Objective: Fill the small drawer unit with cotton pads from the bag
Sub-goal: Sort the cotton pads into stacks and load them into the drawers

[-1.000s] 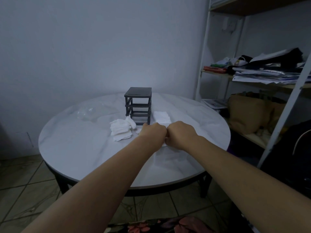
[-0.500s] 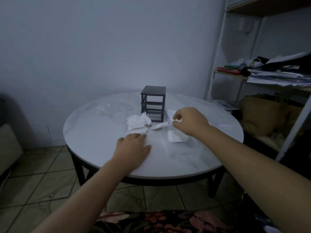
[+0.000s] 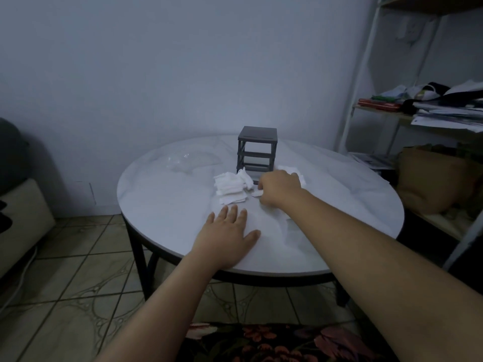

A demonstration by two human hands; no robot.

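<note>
A small dark grey drawer unit [image 3: 257,150] stands at the back of the round white table [image 3: 167,199]; its slots look open at the front. A heap of white cotton pads [image 3: 231,186] lies just left of its base. More pads [image 3: 288,169] lie to its right, partly hidden by my right hand [image 3: 279,188]. That hand is curled, pinching a white cotton pad [image 3: 256,193] low over the table beside the heap. My left hand [image 3: 227,235] rests flat on the table nearer to me, fingers spread, holding nothing. A clear plastic bag [image 3: 192,160] lies at the back left.
A white metal shelf [image 3: 366,74] with papers, books and a brown bag stands to the right of the table. A sofa edge [image 3: 18,220] is at the far left. Tiled floor lies below, and a floral cloth is at the bottom edge.
My hands came apart from in front of the unit. The left one settled flat on the table. The right one carried a pad leftward, down beside the heap.
</note>
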